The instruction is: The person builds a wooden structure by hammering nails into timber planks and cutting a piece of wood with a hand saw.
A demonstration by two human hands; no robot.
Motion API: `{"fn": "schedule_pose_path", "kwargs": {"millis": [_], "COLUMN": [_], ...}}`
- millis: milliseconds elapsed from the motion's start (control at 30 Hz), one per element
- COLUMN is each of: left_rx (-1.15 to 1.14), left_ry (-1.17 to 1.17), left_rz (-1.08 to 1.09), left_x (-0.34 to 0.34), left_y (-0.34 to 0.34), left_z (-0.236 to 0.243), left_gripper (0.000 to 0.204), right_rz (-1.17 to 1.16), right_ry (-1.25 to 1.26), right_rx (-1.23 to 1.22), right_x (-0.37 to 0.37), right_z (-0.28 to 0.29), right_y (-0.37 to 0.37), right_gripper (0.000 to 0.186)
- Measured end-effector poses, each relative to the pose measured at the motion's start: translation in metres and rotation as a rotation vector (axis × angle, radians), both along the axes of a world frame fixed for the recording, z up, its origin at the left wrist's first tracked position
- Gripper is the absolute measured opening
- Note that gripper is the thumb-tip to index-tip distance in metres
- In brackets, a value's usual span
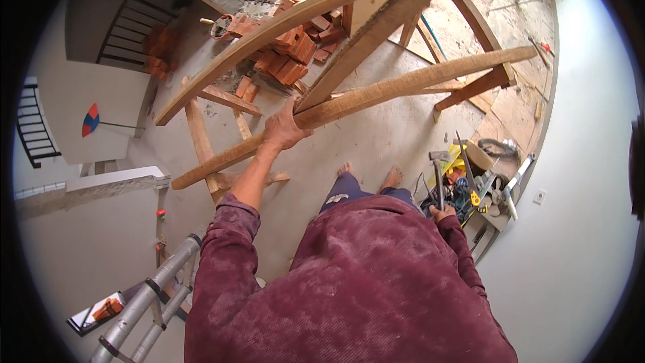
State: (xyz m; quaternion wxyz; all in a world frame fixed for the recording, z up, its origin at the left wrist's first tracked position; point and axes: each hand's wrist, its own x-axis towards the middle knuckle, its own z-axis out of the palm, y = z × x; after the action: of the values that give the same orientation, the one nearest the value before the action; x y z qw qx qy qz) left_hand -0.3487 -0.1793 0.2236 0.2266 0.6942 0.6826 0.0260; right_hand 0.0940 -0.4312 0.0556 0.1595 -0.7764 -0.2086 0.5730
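My left hand (287, 128) is closed at the joint where a flat slanting board (366, 50) meets a long wooden beam (403, 84). Its fingers wrap over the board's lower end, while the palm side rests along the beam. A second long beam (269, 30) runs roughly alongside on the far side, and sawhorse-like wooden trestles stand below the timbers. Down by my right side, my right hand (442, 213) grips a hammer (439, 178) by its handle, head up, apart from the timber.
A cluttered bench (500, 212) with tools and cables stands along the right wall. Red bricks (285, 57) are piled on the floor beyond the beams, near a bucket (223, 25). An aluminium ladder (151, 292) leans at lower left, beside a low wall (101, 191).
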Motion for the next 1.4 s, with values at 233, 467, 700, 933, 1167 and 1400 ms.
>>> {"fn": "schedule_pose_path", "kwargs": {"millis": [233,467,700,933,1167,1400], "left_rx": [0.063,0.103,0.098,-0.259,-0.149,-0.400], "left_ry": [-0.139,-0.034,-0.059,-0.063,0.051,0.122], "left_rz": [-0.163,-0.177,-0.156,-0.105,0.240,0.255], "left_x": [0.025,0.032,0.020,0.027,0.009,0.001], "left_y": [0.020,-0.003,0.009,0.020,-0.013,0.022], "left_z": [-0.024,0.001,-0.012,-0.018,0.006,0.002], "left_gripper": [0.077,0.070,0.074,0.071,0.070,0.054], "right_rz": [-0.242,-0.827,-0.925,-0.880,-0.544,-0.059], "right_ry": [-0.359,-0.332,-0.393,-0.269,0.047,-0.102], "right_rx": [0.514,0.429,0.273,-0.193,-0.400,-0.156], "right_x": [-0.005,-0.004,0.061,0.117,0.080,0.057], "right_z": [0.023,0.064,-0.007,-0.131,-0.281,-0.405], "right_y": [-0.063,-0.101,-0.132,-0.184,-0.149,-0.063], "right_gripper": [0.028,0.021,0.016,0.023,0.025,0.042]}}
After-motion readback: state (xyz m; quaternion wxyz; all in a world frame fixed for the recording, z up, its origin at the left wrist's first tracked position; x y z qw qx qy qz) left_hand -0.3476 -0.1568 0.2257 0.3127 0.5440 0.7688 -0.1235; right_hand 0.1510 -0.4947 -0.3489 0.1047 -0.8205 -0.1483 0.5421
